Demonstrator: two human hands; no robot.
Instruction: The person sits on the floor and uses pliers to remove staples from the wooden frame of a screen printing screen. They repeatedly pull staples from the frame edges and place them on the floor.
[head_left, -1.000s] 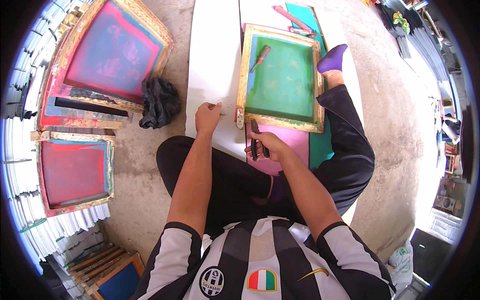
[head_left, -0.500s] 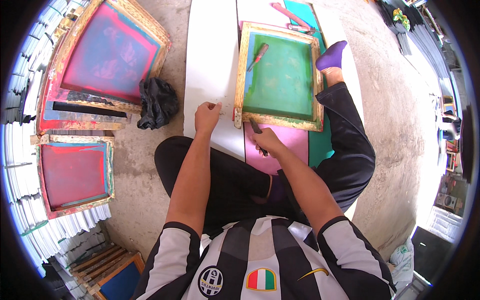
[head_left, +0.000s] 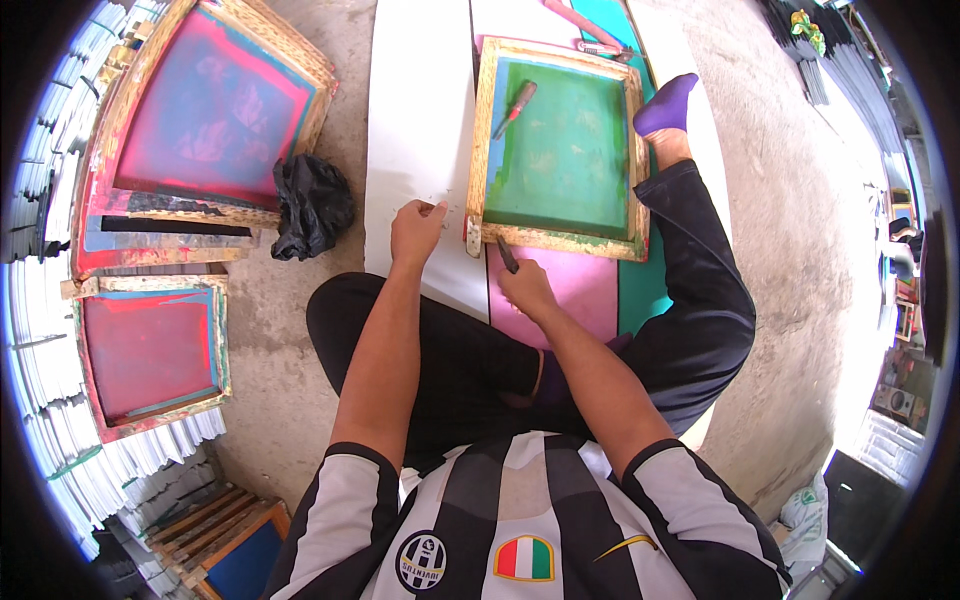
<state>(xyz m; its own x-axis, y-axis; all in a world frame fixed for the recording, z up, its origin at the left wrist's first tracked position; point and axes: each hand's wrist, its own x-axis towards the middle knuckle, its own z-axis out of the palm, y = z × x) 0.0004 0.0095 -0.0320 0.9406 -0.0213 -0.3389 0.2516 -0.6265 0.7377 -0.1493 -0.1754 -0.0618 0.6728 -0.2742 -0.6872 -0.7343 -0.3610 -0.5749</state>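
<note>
The right hand [head_left: 528, 285] grips dark pliers [head_left: 509, 257], handles mostly hidden, tip at the near edge of a green-meshed wooden frame [head_left: 565, 244]; contact is unclear. Left of that, the left hand [head_left: 417, 234] is curled; whether it pinches anything I cannot tell. Inside the frame lies a slim tool [head_left: 516, 108]. A crumpled black bag [head_left: 314, 208] hides any contents.

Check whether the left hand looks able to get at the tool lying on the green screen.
Probably yes, perhaps with a lean: only the wooden frame lies between the left hand and the tool; the right hand is at the near edge, clear of that path.
</note>
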